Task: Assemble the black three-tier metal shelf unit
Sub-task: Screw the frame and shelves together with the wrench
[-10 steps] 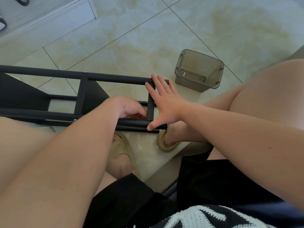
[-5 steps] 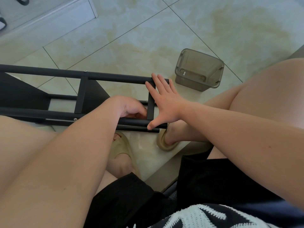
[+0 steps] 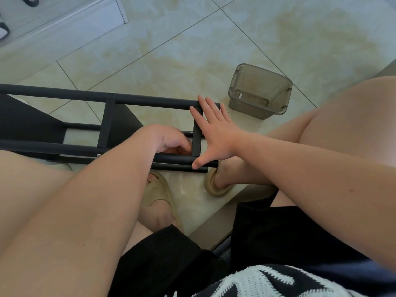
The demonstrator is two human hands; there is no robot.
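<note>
The black metal shelf frame (image 3: 150, 101) lies on its side on the floor in front of my knees, its long tubes running left to right. A black shelf panel (image 3: 25, 123) is mounted in it at the left. My right hand (image 3: 216, 133) is spread flat against the end crossbar (image 3: 196, 144), fingertips on the upper tube and thumb on the lower tube. My left hand (image 3: 169, 140) reaches inside the frame just left of that crossbar, fingers curled by its lower joint. What those fingers hold is hidden.
A smoky translucent plastic container (image 3: 260, 91) lies tipped on the tiled floor just right of the frame's end. My feet in beige sandals (image 3: 159, 194) rest under the frame. A white raised step (image 3: 64, 24) runs along the far left.
</note>
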